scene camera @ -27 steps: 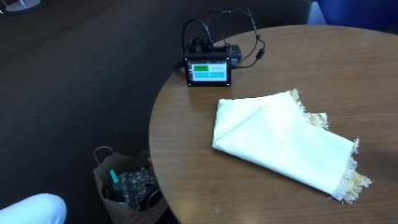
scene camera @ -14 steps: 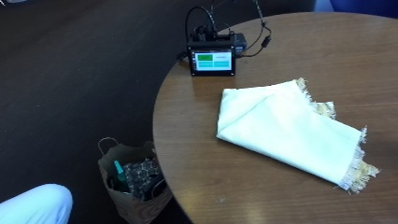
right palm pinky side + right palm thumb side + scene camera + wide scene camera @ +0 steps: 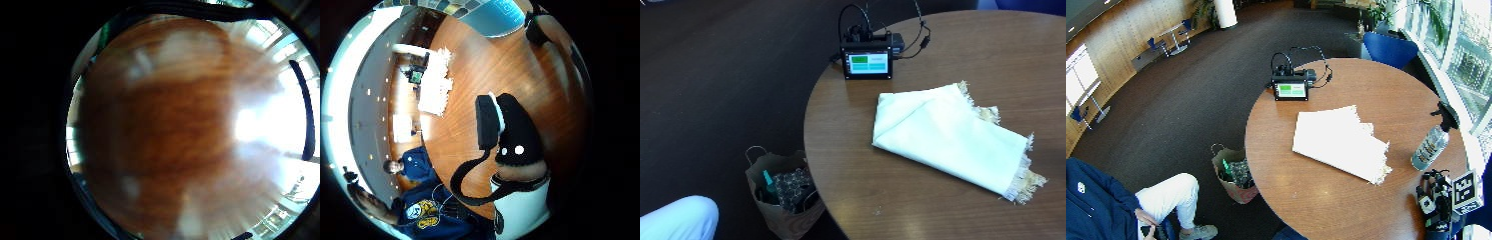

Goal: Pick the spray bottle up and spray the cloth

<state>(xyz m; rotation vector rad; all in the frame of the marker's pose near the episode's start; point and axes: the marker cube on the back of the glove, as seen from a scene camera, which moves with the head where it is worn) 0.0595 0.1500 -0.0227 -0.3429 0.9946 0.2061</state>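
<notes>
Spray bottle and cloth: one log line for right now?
spray bottle: standing, unheld | cloth: folded on table | right hand: nearby, apart

Screen box on table; paper bag beside.

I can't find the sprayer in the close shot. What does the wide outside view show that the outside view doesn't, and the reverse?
Only the wide outside view shows the spray bottle, standing upright near the table's rim beyond the cloth's fringed end, and the gloved right hand near it, not touching. Only the outside view shows the fringe detail. Both share the folded cloth, the screen device, the round table and the paper bag on the floor.
</notes>
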